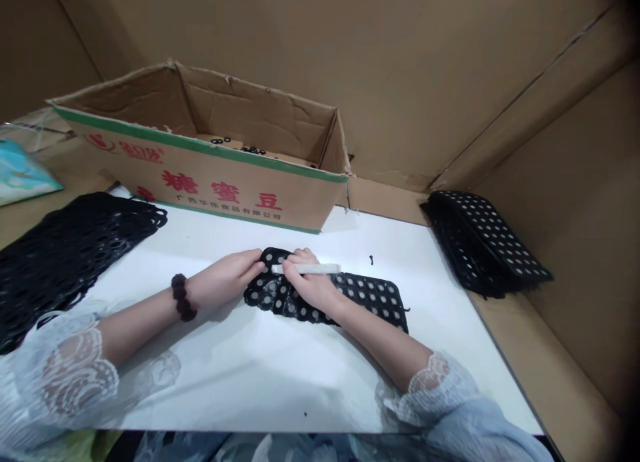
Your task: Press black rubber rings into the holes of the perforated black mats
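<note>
Right hand (316,287) grips a white tool (317,269) over a black sheet (367,293).
The left hand (225,277) pinches the sheet's left end; the sheet lies on the table (250,382), before the box (225,190), between a dark pile (70,249) at left and a stack (500,232) at right. The step looks like working over the sheet with the tool; the next move calls for a steady left hold.

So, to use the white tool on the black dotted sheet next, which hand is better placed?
The right hand, I think: it holds the white tool over the black dotted sheet. The left hand is at the sheet's left end, seemingly steadying it.
</note>
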`<state>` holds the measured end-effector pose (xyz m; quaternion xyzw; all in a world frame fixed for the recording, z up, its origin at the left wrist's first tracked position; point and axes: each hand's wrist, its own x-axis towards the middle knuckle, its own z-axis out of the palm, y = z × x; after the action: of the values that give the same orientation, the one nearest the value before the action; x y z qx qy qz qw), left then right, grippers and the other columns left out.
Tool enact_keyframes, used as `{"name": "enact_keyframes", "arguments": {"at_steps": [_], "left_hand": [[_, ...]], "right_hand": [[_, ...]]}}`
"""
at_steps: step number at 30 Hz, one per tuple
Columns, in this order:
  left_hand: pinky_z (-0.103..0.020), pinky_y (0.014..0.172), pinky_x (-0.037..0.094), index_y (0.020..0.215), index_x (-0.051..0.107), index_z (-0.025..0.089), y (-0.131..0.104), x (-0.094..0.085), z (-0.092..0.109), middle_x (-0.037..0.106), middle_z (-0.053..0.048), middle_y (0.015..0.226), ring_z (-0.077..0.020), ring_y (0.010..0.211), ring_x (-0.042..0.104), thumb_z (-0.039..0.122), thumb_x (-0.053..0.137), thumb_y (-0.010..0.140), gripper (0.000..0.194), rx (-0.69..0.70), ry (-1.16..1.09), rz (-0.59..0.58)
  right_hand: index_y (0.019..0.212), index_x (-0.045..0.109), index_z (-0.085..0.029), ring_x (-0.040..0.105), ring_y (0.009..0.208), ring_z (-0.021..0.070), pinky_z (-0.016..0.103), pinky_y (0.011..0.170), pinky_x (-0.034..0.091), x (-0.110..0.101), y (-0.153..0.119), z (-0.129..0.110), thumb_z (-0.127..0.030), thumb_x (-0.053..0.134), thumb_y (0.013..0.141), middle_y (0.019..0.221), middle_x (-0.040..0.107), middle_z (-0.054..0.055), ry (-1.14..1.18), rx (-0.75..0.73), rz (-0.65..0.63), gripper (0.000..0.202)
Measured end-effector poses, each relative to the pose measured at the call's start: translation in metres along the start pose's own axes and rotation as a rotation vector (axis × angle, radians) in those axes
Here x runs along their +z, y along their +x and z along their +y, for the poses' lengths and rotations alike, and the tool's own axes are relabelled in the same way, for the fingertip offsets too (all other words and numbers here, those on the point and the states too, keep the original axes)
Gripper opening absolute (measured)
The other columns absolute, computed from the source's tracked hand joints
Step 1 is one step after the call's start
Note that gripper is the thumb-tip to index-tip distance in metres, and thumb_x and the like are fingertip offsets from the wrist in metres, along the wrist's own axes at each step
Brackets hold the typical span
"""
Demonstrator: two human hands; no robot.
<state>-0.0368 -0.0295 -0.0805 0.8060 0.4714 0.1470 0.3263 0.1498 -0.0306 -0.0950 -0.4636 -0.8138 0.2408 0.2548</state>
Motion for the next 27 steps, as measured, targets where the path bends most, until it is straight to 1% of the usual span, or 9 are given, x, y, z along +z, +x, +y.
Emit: {"name": "enact_keyframes", "arguments": {"at_steps": [4,8,13,17,19,21,23,27], "left_hand": [[-0.029,0.070,0.038,0.087,0.048,0.018,-0.002,0.003,0.000,0.057,-0.005,0.087,-0.0195,0.078,0.052,0.037,0.030,0.083,0.027,0.003,0.035,-0.003],[-0.031,0.077,0.038,0.094,0.051,0.017,-0.002,0.004,0.000,0.058,-0.006,0.093,-0.0209,0.084,0.052,0.036,0.028,0.083,0.031,-0.046,0.012,0.039],[-0.031,0.081,0.038,0.094,0.053,0.018,-0.002,0.003,-0.002,0.060,-0.004,0.094,-0.0210,0.088,0.052,0.040,0.032,0.081,0.033,-0.065,-0.141,0.009],[-0.032,0.079,0.040,0.092,0.052,0.016,-0.001,0.005,-0.005,0.059,-0.005,0.090,-0.0220,0.087,0.052,0.042,0.035,0.080,0.034,-0.091,-0.296,0.008],[-0.031,0.076,0.040,0.089,0.051,0.015,0.000,0.006,-0.006,0.058,-0.004,0.088,-0.0211,0.085,0.052,0.042,0.037,0.079,0.032,-0.083,-0.340,0.016],[-0.028,0.071,0.040,0.084,0.050,0.016,-0.001,0.008,-0.005,0.057,-0.002,0.084,-0.0189,0.079,0.051,0.042,0.037,0.079,0.029,-0.080,-0.339,0.036],[-0.025,0.063,0.038,0.078,0.047,0.017,-0.003,0.012,-0.002,0.054,0.000,0.076,-0.0165,0.072,0.049,0.040,0.036,0.080,0.025,-0.096,-0.285,0.081],[-0.024,0.053,0.029,0.066,0.035,0.020,-0.007,0.019,0.009,0.042,0.004,0.060,-0.0137,0.056,0.042,0.033,0.034,0.082,0.021,-0.114,-0.019,0.220]], "right_hand": [[0.056,0.036,-0.019,0.039,0.072,0.0145,0.029,0.070,0.032,0.002,0.000,0.001,-0.026,0.034,0.086,0.064,0.042,0.001,-0.021,-0.015,0.005,0.031],[0.057,0.036,-0.018,0.039,0.072,0.0143,0.029,0.072,0.032,0.003,-0.002,0.000,-0.026,0.034,0.086,0.065,0.042,0.000,-0.018,-0.014,-0.015,0.030],[0.057,0.037,-0.018,0.039,0.074,0.0140,0.029,0.072,0.032,0.001,-0.003,-0.004,-0.025,0.032,0.086,0.067,0.044,0.000,0.046,0.038,-0.044,0.031],[0.056,0.043,-0.018,0.039,0.080,0.0152,0.030,0.076,0.032,-0.002,-0.002,-0.005,-0.029,0.032,0.087,0.071,0.046,0.000,0.080,0.083,-0.046,0.035],[0.056,0.046,-0.019,0.039,0.081,0.0154,0.030,0.077,0.032,-0.002,-0.003,-0.007,-0.031,0.030,0.088,0.072,0.046,0.000,0.075,0.098,-0.043,0.037],[0.057,0.047,-0.018,0.039,0.081,0.0157,0.030,0.076,0.032,0.000,-0.004,-0.009,-0.031,0.031,0.088,0.073,0.047,0.001,0.027,0.112,-0.028,0.037],[0.059,0.049,-0.018,0.039,0.082,0.0165,0.030,0.073,0.032,0.004,-0.005,-0.011,-0.032,0.032,0.087,0.075,0.047,0.002,-0.067,0.106,0.009,0.036],[0.068,0.055,-0.019,0.037,0.084,0.0198,0.032,0.072,0.030,0.015,-0.006,-0.014,-0.031,0.034,0.086,0.080,0.048,0.005,-0.384,-0.015,0.101,0.030]]}}
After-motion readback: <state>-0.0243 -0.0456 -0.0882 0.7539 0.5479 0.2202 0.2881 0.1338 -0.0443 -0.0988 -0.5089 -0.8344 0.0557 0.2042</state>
